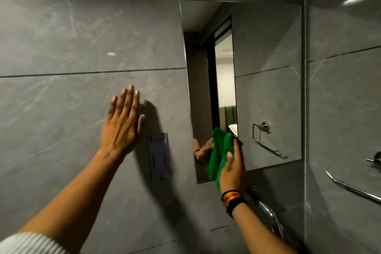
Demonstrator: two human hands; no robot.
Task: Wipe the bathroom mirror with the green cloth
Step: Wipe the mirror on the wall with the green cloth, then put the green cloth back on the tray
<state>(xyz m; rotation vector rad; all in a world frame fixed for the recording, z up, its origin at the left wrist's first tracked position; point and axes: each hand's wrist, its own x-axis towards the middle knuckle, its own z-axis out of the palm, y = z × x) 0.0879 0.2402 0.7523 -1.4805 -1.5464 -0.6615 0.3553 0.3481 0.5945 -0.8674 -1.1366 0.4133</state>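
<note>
The green cloth (220, 150) is pressed against the lower left corner of the mirror (268, 88) by the right hand (233, 167), fingers spread flat over it; much of the cloth is covered by that hand, and its lower edge hangs past the mirror's bottom rim. A partial reflection of hand and cloth is seen in the glass. The left hand (121, 126) is laid flat and empty on the grey wall tile (61, 109), fingers extended. Beside it, a small wall bracket (159, 156) is blurred and cannot be read. A metal rail (350, 187) is cut off at the right edge. A curved chrome fitting (272, 218) below the wrist is only partly visible.
</note>
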